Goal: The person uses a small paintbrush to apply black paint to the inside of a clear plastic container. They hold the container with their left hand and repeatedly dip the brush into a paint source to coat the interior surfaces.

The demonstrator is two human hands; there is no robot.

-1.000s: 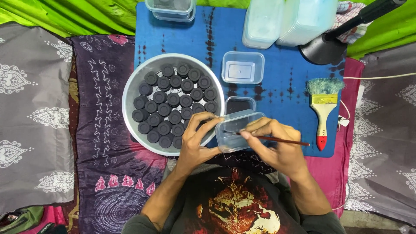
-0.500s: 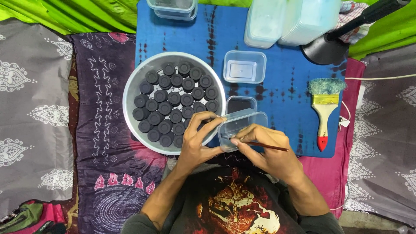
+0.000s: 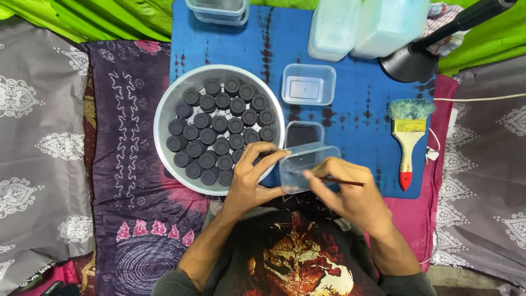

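My left hand [image 3: 251, 178] grips a small clear plastic container [image 3: 307, 163] by its left side and tilts it toward me. My right hand [image 3: 350, 194] pinches a thin brown stick [image 3: 344, 182], whose tip reaches into the container. Just left of my hands stands a round metal tray [image 3: 164, 109] filled with several small black caps [image 3: 219, 129]. Behind the held container lies a small clear tub with dark contents [image 3: 303, 133].
An empty clear tub [image 3: 308, 84] sits on the blue cloth [image 3: 356, 104]. A flat paintbrush with a red-tipped handle [image 3: 407, 143] lies at the right. Two frosted lidded boxes [image 3: 364, 24], a black lamp base [image 3: 408, 63] and stacked tubs [image 3: 218, 10] stand at the back.
My right hand has shifted slightly along the container with the stick; the left hand keeps the container tilted in the same spot.
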